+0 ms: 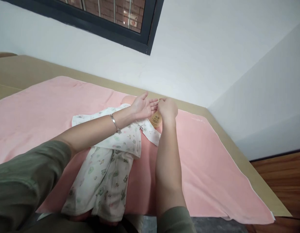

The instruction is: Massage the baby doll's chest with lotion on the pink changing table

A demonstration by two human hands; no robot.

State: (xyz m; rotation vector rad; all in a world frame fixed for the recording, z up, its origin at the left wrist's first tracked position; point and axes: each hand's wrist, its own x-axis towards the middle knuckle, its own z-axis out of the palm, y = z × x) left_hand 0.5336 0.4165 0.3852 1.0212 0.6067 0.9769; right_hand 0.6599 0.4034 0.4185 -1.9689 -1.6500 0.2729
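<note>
My left hand [145, 106] is held palm up with its fingers stretched out, a silver bracelet [113, 121] on the wrist. The left fingertips reach the curled fingers of my right hand [168, 108], whose grip is hidden from view. Just below both hands is a yellowish bottle [155, 120] with dark print; its top is covered by the hands. Under my left forearm lies a doll-like figure in a white patterned top [130, 139] and matching trousers [101, 181]. Its rounded, skin-toned head [127, 99] is mostly hidden behind my left hand and wrist.
A pink blanket [198, 161] spreads over a tan table [227, 142], wrinkled at the left. Behind it rises a white wall [188, 48] with a dark-framed window [146, 38]. Brown wood-grain furniture [283, 178] stands at the right.
</note>
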